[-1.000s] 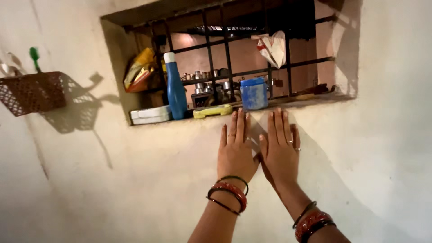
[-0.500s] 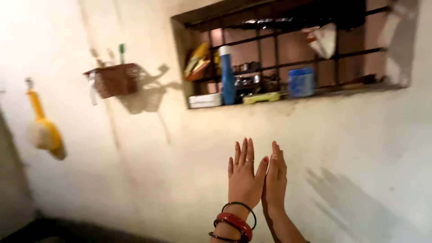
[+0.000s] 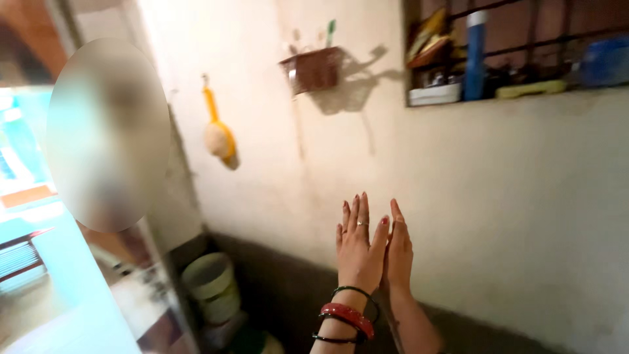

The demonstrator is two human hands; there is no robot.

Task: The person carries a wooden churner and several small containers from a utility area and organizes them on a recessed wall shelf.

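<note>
Change of view: half a second ago the barred niche sat near the top centre; now it has slid to the upper right corner, and a doorway edge and a blurred oval patch have come into sight at the left.
Change of hands: they were raised side by side with a small gap; now they are closer, lower in the picture, in front of the bare wall.
Left hand (image 3: pixel 357 246): open, fingers straight and slightly fanned, back towards the camera, a ring on one finger; it holds nothing.
Right hand (image 3: pixel 398 252): open and flat, turned edge-on, its palm just beside or touching the left hand; which of the two cannot be told.
Bangles (image 3: pixel 347 314): on the left wrist, a glossy red band between thin dark rings.
Wall (image 3: pixel 498 196): pale plaster, rough and stained, with a dark band along its foot.
Brush (image 3: pixel 219 134): yellow plastic handle, pale bristle head, hanging on the wall.
Basket (image 3: pixel 313 69): brown, box-shaped, fixed to the wall, a green-handled item standing in it.
Niche (image 3: pixel 517 52): dark metal bars; a tall blue bottle (image 3: pixel 476 59), a white flat box and a yellow object on its sill.
Buckets (image 3: pixel 211 288): pale, round, stacked on the floor at lower left.
</note>
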